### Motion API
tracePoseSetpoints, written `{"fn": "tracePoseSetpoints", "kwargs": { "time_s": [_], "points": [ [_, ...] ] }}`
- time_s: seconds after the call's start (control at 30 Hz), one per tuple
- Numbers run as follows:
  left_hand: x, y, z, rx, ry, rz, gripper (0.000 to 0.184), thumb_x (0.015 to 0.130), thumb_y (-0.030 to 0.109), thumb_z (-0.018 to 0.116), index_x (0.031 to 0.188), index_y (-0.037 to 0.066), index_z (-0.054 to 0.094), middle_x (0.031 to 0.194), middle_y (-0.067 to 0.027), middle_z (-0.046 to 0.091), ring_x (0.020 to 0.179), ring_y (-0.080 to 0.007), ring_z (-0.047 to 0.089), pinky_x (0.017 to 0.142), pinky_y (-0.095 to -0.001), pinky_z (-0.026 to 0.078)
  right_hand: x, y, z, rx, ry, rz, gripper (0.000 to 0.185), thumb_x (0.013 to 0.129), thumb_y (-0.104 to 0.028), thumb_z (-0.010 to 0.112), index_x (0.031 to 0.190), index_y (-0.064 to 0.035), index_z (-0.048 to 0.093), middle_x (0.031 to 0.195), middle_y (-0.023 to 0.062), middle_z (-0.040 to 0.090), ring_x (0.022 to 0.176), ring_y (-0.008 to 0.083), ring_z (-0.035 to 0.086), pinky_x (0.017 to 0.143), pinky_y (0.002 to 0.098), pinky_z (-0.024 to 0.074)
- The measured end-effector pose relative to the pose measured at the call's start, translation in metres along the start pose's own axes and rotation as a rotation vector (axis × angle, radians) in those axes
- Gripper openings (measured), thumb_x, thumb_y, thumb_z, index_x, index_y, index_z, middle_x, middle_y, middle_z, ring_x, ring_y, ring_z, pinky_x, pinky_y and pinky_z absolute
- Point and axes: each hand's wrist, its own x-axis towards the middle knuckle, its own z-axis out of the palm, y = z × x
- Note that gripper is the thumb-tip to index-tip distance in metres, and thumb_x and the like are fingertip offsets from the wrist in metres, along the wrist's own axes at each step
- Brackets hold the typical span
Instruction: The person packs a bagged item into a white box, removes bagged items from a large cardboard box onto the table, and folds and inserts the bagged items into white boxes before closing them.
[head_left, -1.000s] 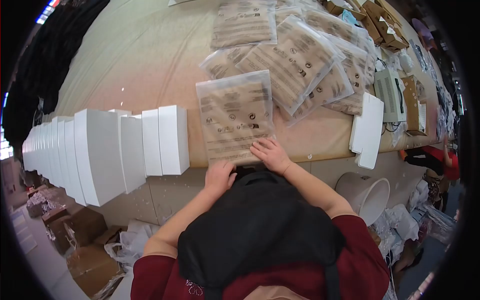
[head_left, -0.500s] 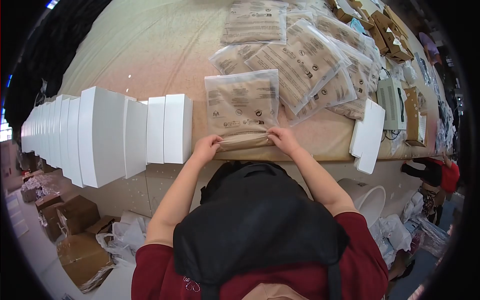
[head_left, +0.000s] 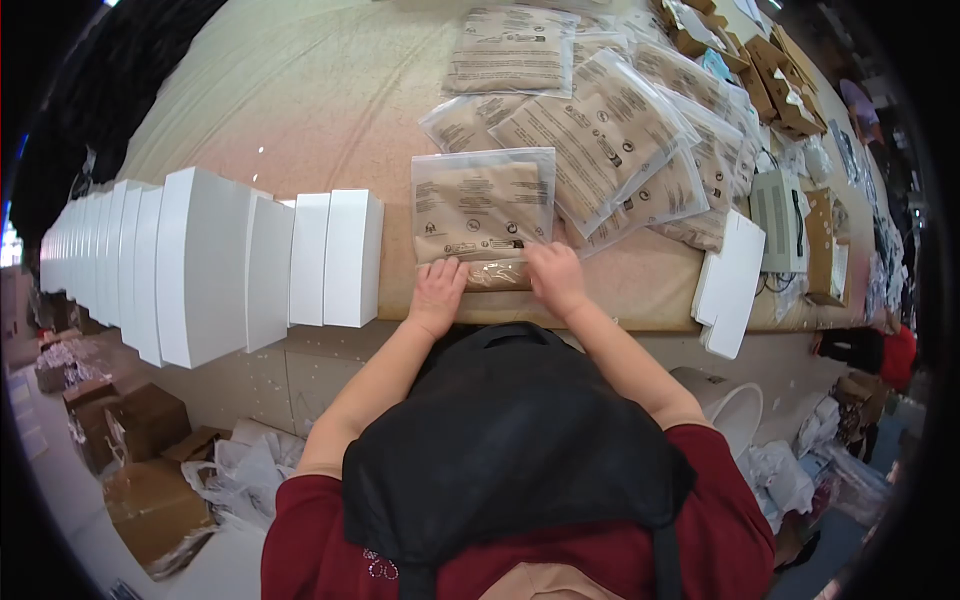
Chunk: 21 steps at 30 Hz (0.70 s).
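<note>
A translucent, printed plastic bag (head_left: 480, 205) with flat tan contents lies in front of me near the table's edge. Its near end is folded over, making a shiny clear strip across the bottom. My left hand (head_left: 439, 292) is closed on the left end of that fold, fingertips pressed onto the plastic. At the right end, my right hand (head_left: 556, 276) has its fingers bent over the bag's edge, the thumb side partly hidden. Just beyond, similar filled bags (head_left: 600, 140) lie overlapped in a loose pile.
A long row of white boxes (head_left: 215, 265) stands on the table (head_left: 300, 120) at left. At right are flat white cards (head_left: 728, 285), a grey device (head_left: 778, 222) and open cardboard boxes (head_left: 785, 80). A person in red (head_left: 897, 358) is at far right. Cartons (head_left: 155, 510) sit on the floor.
The bag's near end has been folded away from me onto its face. Both hands have shifted inward and slightly forward, from pinching the edge to pressing over the fold.
</note>
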Motion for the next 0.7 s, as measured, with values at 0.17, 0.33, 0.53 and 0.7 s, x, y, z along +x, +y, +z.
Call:
{"fn": "tracePoseSetpoints", "kwargs": {
  "time_s": [0.17, 0.33, 0.53, 0.7],
  "points": [
    [0.005, -0.017, -0.009, -0.209, -0.008, 0.024, 0.039, 0.072, 0.006, 0.063, 0.111, 0.006, 0.060, 0.105, -0.0109, 0.060, 0.106, -0.0292, 0.054, 0.096, -0.0462, 0.041, -0.005, 0.022, 0.031, -0.321, 0.089, -0.385, 0.037, 0.078, -0.026, 0.067, 0.109, -0.0057, 0.063, 0.138, 0.0122, 0.051, 0.134, 0.0288, 0.039, 0.113, 0.0515, 0.0254],
    [-0.006, -0.017, -0.039, -0.315, -0.130, 0.200, 0.035, 0.071, 0.007, 0.064, 0.106, 0.004, 0.062, 0.105, -0.0171, 0.063, 0.123, -0.0376, 0.047, 0.114, -0.0535, 0.028, 0.003, 0.020, -0.024, 0.006, -0.258, -0.572, 0.029, 0.076, -0.026, 0.068, 0.095, -0.0035, 0.069, 0.134, 0.0145, 0.055, 0.133, 0.0311, 0.042, 0.111, 0.0469, 0.0323],
    [0.008, -0.039, -0.027, -0.664, -0.662, -0.155, 0.028, 0.083, 0.020, 0.059, 0.106, 0.004, 0.062, 0.099, -0.0135, 0.065, 0.108, -0.0335, 0.059, 0.108, -0.0426, 0.038, 0.042, 0.034, -0.027, 0.490, -0.820, -0.118, 0.034, 0.083, -0.033, 0.065, 0.094, -0.0010, 0.071, 0.111, 0.0127, 0.068, 0.103, 0.0304, 0.062, 0.091, 0.0396, 0.0474],
    [0.060, -0.093, -0.002, -1.174, -0.804, -0.584, 0.021, 0.089, 0.029, 0.056, 0.094, 0.009, 0.063, 0.089, 0.0028, 0.060, 0.087, -0.0102, 0.053, 0.074, -0.0283, 0.044, 0.095, 0.066, 0.002, 0.938, -1.055, 0.759, 0.045, 0.085, -0.036, 0.067, 0.119, -0.0054, 0.065, 0.109, 0.0105, 0.068, 0.099, 0.0218, 0.064, 0.087, 0.0383, 0.0483]
  ]
}}
